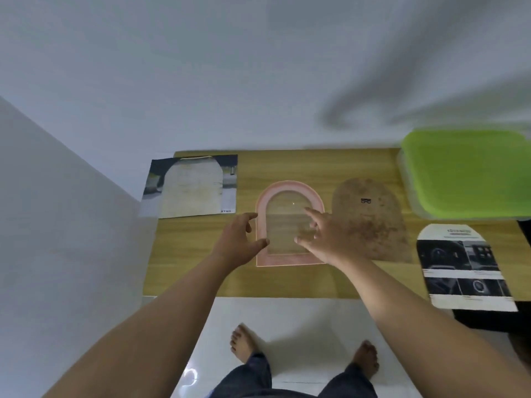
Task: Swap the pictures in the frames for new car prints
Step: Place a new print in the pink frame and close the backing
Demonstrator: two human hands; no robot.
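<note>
Currently mid-swap, at the reload step by the look of it. Seeing the pink arched frame (290,185) flat at mid-table (287,165), empty bar a clear pane. Left hand (238,239): loosely open at the frame's left edge, gripping nothing. Right hand (324,237): fingers spread over the frame's right side; cannot tell if touching. Backing board (370,222) just right of the frame, arch-cut car print (462,268) further right. Next, probably: fetch print, square to arch, board on top.

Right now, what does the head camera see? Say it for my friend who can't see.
A left hand and right hand reach over a pink arched frame flat on a wooden table. A brown backing board and an arch-cut car print lie to its right, a printed sheet to its left.
</note>
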